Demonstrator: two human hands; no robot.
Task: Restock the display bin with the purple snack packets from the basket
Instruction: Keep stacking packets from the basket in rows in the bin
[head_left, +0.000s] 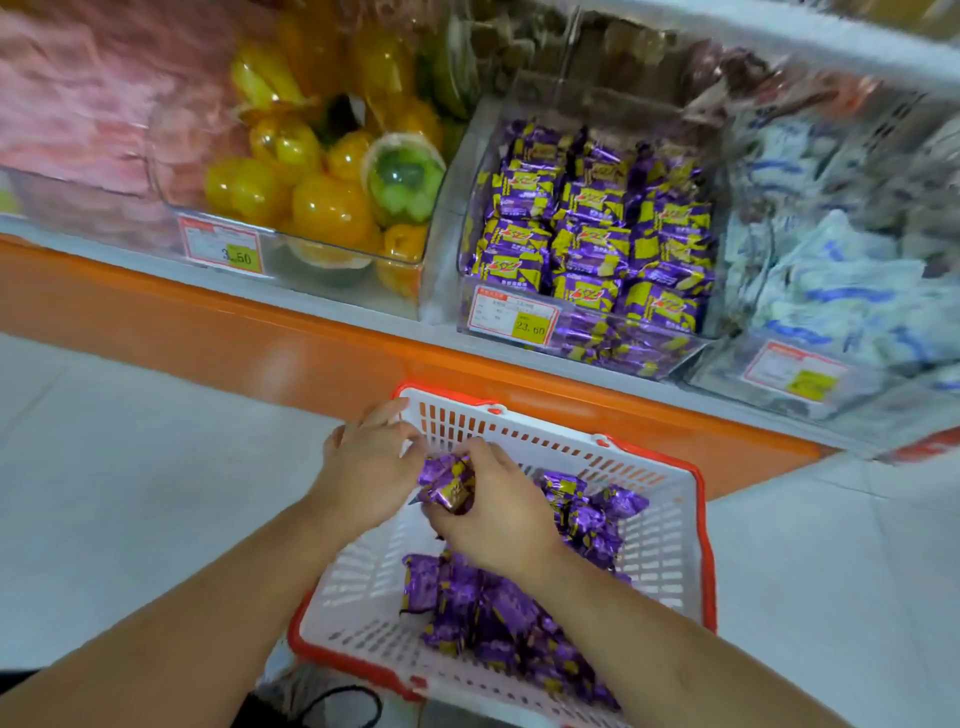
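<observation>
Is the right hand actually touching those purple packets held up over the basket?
Touching. The head view shows the right hand with fingers curled round the bunch of purple packets above the basket; the left hand meets the bunch too.

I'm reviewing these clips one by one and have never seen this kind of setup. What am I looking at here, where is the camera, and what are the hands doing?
There is no machine here: a person wears one wide-angle camera on the head, looking forward and down at their own bare hands. The left hand and right hand together grip a small bunch of purple snack packets above a white basket with a red rim, which stands on the floor and holds more of the same packets. Above, on the orange-edged shelf, a clear display bin already holds rows of these packets, between a bin of yellow fruit cups and one of white-and-blue packets.
</observation>
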